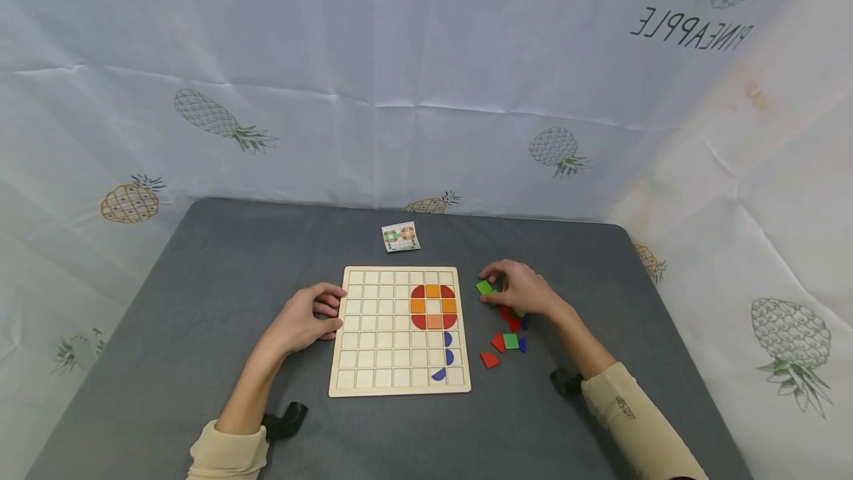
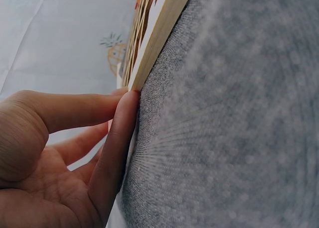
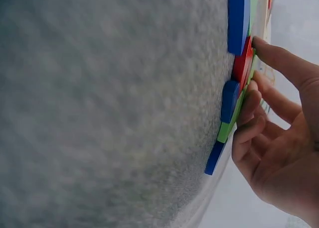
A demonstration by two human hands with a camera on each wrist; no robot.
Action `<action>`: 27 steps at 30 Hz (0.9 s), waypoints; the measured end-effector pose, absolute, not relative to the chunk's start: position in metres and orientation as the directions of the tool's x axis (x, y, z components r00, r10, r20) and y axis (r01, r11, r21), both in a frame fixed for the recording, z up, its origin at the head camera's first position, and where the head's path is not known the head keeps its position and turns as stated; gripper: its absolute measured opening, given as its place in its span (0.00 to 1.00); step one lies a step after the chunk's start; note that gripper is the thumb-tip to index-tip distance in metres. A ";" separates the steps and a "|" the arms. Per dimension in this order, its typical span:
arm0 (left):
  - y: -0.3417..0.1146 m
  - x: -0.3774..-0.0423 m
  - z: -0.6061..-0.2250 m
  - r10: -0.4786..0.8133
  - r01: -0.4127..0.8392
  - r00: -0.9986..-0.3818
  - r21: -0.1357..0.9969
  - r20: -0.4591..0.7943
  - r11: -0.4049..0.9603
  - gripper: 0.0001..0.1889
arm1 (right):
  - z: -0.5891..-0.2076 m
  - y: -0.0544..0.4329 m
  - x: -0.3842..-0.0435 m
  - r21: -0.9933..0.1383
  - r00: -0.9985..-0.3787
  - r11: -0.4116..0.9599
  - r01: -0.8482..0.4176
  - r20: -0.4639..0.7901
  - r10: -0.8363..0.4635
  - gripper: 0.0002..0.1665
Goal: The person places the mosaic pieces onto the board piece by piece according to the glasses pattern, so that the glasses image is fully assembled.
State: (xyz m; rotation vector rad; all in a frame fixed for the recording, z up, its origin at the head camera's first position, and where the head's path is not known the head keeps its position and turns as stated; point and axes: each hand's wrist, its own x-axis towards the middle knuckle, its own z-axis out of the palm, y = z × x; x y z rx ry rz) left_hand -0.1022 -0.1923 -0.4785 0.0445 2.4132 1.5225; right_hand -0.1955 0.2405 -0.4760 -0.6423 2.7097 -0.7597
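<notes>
A pale wooden grid board (image 1: 376, 347) lies on the table, with red, orange and salmon pieces forming a ring on its right part. My left hand (image 1: 303, 319) touches the board's left edge, its thumb (image 2: 84, 108) and a finger against the side of the wood. To the right of the board, my right hand (image 1: 528, 291) pinches a green piece (image 1: 484, 287) between thumb and index finger, low over a group of pieces. Under and beside that hand lie red pieces (image 1: 512, 319), a blue piece (image 3: 239, 21) and another green piece (image 3: 227, 131), partly hidden by the fingers.
Several blue half-round pieces (image 1: 448, 356) lie on the board's lower right cells. A small printed pattern card (image 1: 401, 237) lies behind the board. Red pieces (image 1: 489, 359) and a green square (image 1: 510, 341) lie on the grey tablecloth (image 1: 280, 243) at the board's right.
</notes>
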 end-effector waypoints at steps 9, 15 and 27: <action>-0.193 -0.102 -0.481 0.177 -0.123 -0.959 0.886 -0.222 0.446 0.25 | -0.476 0.242 -0.209 -0.573 -0.866 0.755 -0.318 -0.148 -0.478 0.23; -0.193 -0.103 -0.482 0.179 -0.127 -0.958 0.889 -0.225 0.439 0.25 | -0.479 0.247 -0.218 -0.666 -0.837 0.686 -0.293 -0.167 -0.521 0.22; -0.193 -0.103 -0.479 0.180 -0.126 -0.958 0.892 -0.223 0.435 0.25 | -0.482 0.255 -0.231 -0.735 -0.776 0.612 -0.293 -0.191 -0.601 0.24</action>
